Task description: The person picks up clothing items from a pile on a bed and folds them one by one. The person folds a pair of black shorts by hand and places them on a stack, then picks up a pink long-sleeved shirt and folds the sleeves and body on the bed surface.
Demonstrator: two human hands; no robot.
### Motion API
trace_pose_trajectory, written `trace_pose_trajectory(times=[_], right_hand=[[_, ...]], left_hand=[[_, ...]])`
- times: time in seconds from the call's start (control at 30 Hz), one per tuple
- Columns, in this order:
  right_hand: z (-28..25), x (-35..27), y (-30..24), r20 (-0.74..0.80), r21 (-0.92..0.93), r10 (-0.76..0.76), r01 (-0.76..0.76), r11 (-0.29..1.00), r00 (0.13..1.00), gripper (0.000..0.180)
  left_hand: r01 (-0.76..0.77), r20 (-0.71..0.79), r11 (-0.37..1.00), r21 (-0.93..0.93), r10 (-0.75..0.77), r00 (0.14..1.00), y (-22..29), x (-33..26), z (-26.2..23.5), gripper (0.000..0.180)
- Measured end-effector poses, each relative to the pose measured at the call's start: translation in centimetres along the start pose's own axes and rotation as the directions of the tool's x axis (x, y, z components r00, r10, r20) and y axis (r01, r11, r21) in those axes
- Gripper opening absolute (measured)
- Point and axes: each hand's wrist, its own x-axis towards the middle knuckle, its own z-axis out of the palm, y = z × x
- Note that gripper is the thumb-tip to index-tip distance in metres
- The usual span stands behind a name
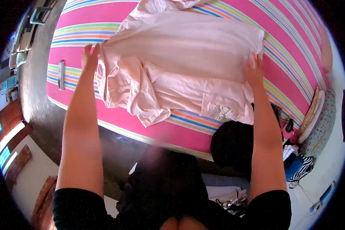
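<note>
A pale pink shirt (188, 46) is spread over the striped bed, its near side folded inward and bunched at the left. A pocket with a bow-like decoration (221, 112) shows on the folded part at the near right. At the shirt's left edge is my left hand (90, 58), its fingers a little apart and touching or close beside the cloth. My right hand (253, 69) lies on the shirt near its right edge, fingers spread. Neither hand visibly grips the fabric. The far end of the shirt is crumpled and partly cut off by the picture's upper rim.
The bed has a pink cover (80, 53) with coloured stripes. A slim grey-white object (61, 75) lies at its left. By the near right edge sits a round black thing (233, 143). Folded cloths (319, 119) and a striped bag (303, 168) stand at the right wall.
</note>
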Motion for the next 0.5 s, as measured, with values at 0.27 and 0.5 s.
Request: trace_pose_trajectory(times=[0.27,0.5], right_hand=[[-3.9,-18.5,-9.8,0.057,0.357,-0.148,0.118,0.927,0.987,0.039],[-4.1,-22.0,-16.6,0.334,0.410,-0.042,-0.105,0.906,0.942,0.044]], left_hand=[[0.169,0.462,0.951,-0.258,-0.032,0.886,8.9,-24.4,-5.7,0.043],[0.573,0.682,0.715,-0.402,-0.183,0.708,15.9,-23.9,-6.5,0.033]])
